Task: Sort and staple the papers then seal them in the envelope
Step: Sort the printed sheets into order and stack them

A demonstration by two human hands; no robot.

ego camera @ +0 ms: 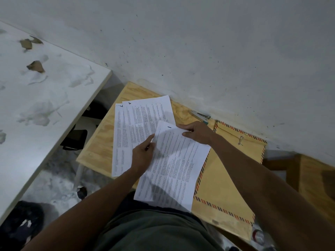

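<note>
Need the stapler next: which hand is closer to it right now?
Right. The right hand pinches the held sheet's top edge just below the stapler by the wall; the left hand grips that sheet's left edge, farther away.

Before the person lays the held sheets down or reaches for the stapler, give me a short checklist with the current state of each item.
1. Both hands on the held sheets: ok. The left hand pinches the left edge and the right hand holds the top.
2. Other sheets lying flat on the wooden table: ok, two overlapping.
3. Sheets in number order: cannot tell; the handwritten corner marks are too small to read surely.
4. Stapler within view and unobstructed: ok, by the wall.
5. Envelope ready: cannot tell; the held sheets partly cover it and the flap's state is unclear.
</note>
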